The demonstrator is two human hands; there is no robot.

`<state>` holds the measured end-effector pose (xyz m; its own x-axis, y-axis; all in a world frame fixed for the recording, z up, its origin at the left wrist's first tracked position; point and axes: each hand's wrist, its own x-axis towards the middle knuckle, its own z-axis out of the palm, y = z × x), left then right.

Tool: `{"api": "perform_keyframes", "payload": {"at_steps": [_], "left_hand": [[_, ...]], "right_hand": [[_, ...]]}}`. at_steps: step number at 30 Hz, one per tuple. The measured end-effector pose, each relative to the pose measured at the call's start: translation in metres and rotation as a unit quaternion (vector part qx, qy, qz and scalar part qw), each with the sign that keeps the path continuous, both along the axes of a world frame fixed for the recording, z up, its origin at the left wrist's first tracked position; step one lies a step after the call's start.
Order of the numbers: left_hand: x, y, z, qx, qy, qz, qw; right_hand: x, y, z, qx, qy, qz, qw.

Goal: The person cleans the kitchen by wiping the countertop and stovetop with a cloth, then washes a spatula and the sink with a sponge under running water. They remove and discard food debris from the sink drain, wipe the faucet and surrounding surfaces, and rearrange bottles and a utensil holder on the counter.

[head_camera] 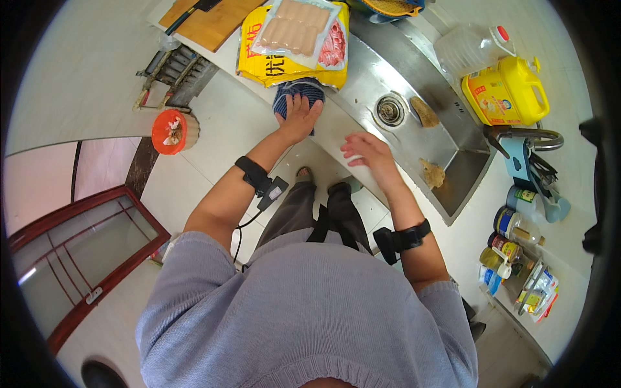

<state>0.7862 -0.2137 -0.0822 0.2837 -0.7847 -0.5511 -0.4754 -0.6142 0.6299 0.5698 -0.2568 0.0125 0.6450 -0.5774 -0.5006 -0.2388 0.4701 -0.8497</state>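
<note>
My left hand (299, 119) lies with spread fingers on a dark blue striped cloth (291, 92) at the counter's front edge; whether it grips the cloth, I cannot tell. Just beyond the cloth is a yellow plastic package (257, 68) bearing writing. On top of it rest a clear pack of pale sausages (293, 29) and a pack of red-and-white meat (335, 46). My right hand (371, 153), empty with its fingers slightly curled, is over the counter edge in front of the steel sink (359, 72).
Two brown sponge-like pieces (424, 112) lie in the sink near the drain (390, 110). A faucet (526, 136), yellow jug (507, 92), clear jug (468, 51) and several bottles line the right side. At upper left are a knife (187, 17) on a cutting board (213, 24) and a red-rimmed bin (167, 133).
</note>
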Motion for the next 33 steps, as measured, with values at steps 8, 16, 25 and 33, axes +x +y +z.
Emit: {"api": "perform_keyframes", "payload": {"at_steps": [8, 16, 25, 33], "left_hand": [[0.001, 0.018, 0.020, -0.167, 0.321, 0.280, 0.889], [0.011, 0.056, 0.024, -0.201, 0.125, 0.260, 0.936], [-0.134, -0.039, 0.067, -0.020, 0.448, 0.103, 0.888], [-0.227, -0.093, 0.020, 0.139, 0.549, 0.028, 0.823]], "right_hand": [[0.103, 0.014, -0.098, -0.682, 0.120, -0.018, 0.721], [0.045, 0.016, -0.118, -0.649, 0.264, 0.051, 0.711], [-0.158, 0.062, -0.100, -0.488, 0.531, 0.003, 0.693], [-0.295, 0.089, -0.109, -0.254, 0.691, -0.226, 0.638]]}}
